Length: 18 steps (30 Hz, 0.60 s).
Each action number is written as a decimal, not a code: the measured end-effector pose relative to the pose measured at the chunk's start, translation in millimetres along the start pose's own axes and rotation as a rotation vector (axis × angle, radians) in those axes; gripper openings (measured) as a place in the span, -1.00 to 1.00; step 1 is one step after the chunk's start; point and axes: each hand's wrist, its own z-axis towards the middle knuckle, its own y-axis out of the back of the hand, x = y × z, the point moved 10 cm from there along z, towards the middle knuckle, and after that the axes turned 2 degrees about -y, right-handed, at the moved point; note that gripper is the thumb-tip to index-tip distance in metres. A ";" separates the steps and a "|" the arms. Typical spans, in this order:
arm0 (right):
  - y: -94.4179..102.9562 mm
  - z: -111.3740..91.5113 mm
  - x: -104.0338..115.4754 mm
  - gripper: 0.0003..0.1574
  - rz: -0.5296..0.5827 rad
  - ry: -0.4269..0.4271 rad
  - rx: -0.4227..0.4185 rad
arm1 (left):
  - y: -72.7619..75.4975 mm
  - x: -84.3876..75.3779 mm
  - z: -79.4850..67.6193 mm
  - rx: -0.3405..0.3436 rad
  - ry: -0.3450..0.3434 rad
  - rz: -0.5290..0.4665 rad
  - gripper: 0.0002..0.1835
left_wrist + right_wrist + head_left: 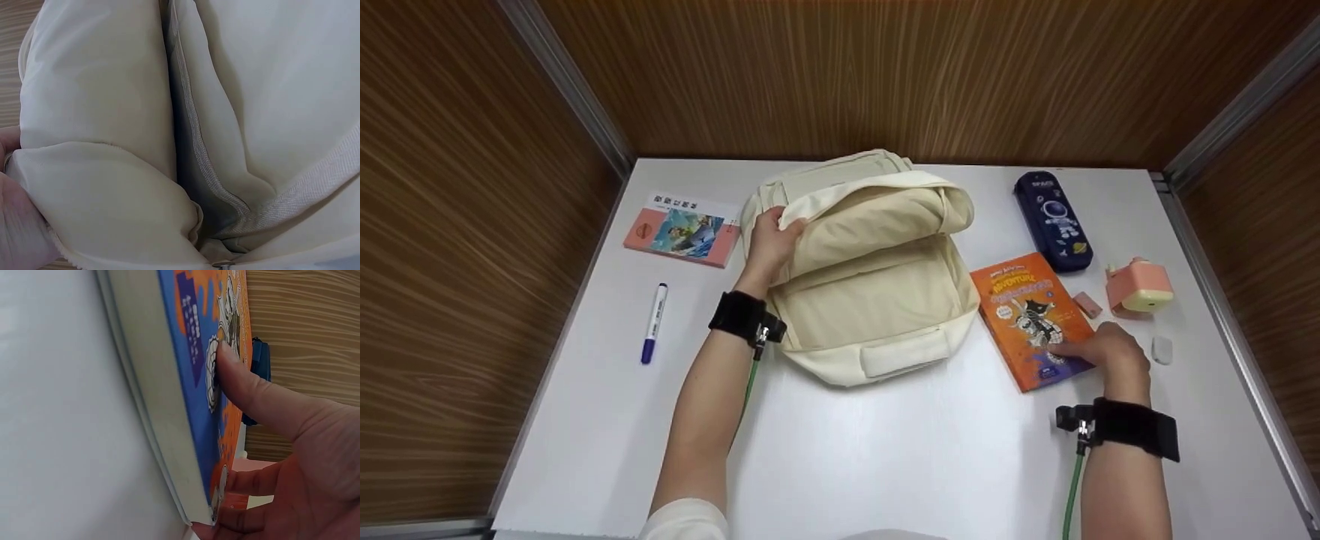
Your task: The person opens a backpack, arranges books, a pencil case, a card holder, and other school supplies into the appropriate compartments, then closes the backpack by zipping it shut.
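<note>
A cream backpack (877, 300) lies unzipped in the middle of the table, its lining showing. My left hand (774, 244) pinches the edge of its raised flap (877, 217); the left wrist view shows the fabric (112, 197) between thumb and fingers. To the right, an orange and purple paperback book (1027, 315) lies beside the bag. My right hand (1117, 356) grips this book at its lower right edge. In the right wrist view the thumb (253, 391) presses on the cover, with the other fingers (247, 495) at the book's side and under its corner.
A navy pencil case (1054, 221), pink eraser (1087, 304), pink pencil sharpener (1140, 287) and small white object (1162, 349) lie on the right. On the left are a pink and white book (686, 229) and a marker (655, 322). Wood-grain panels (870, 82) enclose the table's back and sides.
</note>
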 end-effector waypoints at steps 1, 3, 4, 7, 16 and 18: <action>-0.6 0.4 -0.4 0.44 -0.004 0.001 0.001 | -0.2 0.3 0.3 0.004 -0.001 0.000 -0.69; -2.4 0.9 -1.4 0.46 0.004 -0.002 0.016 | -0.1 0.5 0.7 0.007 -0.003 0.001 -0.69; -3.2 1.2 -1.7 0.47 0.007 -0.003 0.023 | 0.0 0.4 0.9 0.009 -0.006 0.002 -0.69; -4.0 2.1 -2.3 0.48 0.006 -0.002 0.036 | 0.2 -0.7 1.8 0.014 -0.016 0.014 -0.68; -0.6 -0.2 -0.3 0.42 -0.013 0.010 0.023 | 5.4 -11.1 2.9 -0.008 -0.051 0.044 -0.67; 1.3 -2.7 0.5 0.41 -0.018 0.013 0.015 | 6.6 -15.3 3.0 -0.016 -0.070 0.054 -0.67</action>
